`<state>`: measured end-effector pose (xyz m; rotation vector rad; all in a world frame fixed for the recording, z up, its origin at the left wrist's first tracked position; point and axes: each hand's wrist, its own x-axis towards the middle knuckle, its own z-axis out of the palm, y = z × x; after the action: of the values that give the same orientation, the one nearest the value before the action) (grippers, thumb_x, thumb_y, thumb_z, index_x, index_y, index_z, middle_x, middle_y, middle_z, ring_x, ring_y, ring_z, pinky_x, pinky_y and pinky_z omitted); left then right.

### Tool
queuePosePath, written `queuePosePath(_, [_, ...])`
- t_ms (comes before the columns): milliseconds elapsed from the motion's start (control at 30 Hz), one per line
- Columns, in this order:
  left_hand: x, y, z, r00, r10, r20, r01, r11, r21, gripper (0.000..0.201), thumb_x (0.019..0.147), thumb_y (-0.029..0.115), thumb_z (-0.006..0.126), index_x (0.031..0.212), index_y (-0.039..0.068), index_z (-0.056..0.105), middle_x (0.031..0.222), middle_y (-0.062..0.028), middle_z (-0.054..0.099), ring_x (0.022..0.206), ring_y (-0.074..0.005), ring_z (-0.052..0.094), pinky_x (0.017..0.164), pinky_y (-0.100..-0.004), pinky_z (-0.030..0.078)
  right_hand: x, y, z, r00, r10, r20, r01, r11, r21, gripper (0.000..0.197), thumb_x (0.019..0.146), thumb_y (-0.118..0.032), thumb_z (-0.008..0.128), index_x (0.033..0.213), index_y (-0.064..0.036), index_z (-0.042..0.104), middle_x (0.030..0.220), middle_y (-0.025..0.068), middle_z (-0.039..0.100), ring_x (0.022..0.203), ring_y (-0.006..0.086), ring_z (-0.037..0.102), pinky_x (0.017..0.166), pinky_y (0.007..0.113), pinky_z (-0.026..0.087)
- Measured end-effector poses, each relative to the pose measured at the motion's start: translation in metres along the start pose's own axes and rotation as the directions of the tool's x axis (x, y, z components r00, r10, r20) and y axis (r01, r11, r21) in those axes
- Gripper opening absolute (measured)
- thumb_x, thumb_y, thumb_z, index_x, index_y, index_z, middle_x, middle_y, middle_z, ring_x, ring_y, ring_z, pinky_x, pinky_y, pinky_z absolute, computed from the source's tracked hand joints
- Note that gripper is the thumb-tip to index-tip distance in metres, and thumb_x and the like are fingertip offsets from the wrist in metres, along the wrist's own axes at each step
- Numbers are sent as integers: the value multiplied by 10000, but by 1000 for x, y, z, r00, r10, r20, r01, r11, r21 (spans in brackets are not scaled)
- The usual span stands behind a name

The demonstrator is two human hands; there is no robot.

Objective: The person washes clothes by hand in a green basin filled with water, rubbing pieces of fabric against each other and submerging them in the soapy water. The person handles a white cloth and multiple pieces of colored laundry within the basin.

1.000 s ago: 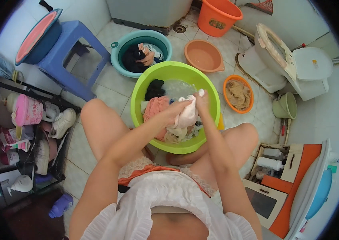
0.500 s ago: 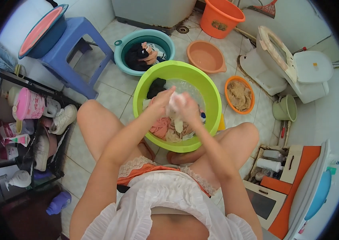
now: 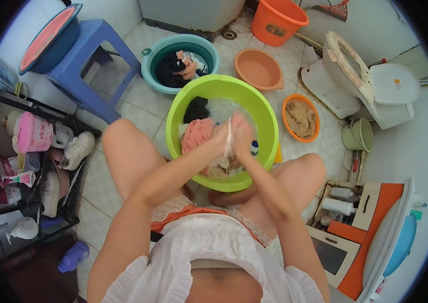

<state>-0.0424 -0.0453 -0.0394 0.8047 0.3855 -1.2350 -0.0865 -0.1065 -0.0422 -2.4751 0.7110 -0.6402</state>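
Note:
In front of my knees stands a lime-green basin with soapy water and laundry in it. My left hand and my right hand press together over it, closed on a small white cloth squeezed between the palms. Its full shape is hidden, and the fingers are partly blurred. A bunched pink garment lies beside my left hand. Behind that is a black cloth. Pale beige cloth sits in the water below my wrists.
Beyond stand a teal basin of clothes, a peach basin and an orange bucket. At right are a small orange basin with tan cloth and a toilet. A blue stool and a cluttered shelf flank my left.
Both hands have come lower and closer together, the white cloth now pressed flat between the palms. The pink garment shows more, heaped higher at the basin's left side.

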Motion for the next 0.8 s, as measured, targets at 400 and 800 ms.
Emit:
queuePosePath(400, [-10,41,-43,858,75,508,-492,-160,856,439,720,276,677,1067,29,570,982,-75,603,833,-184,593,722,-291,455,42,39,-37,796,448,406,-556,277,784,215,834,-224,535,837,-13,578,844,144,604,778,217,591,645,368,474])
queuePosePath(800, [-55,79,-19,929,270,252,-284,958,24,344,841,137,527,1156,13,470,1092,-104,556,959,-204,571,842,-319,468,42,6,-81,585,75,808,-747,437,500,411,721,-205,702,1033,14,550,961,105,612,887,173,577,801,298,457])
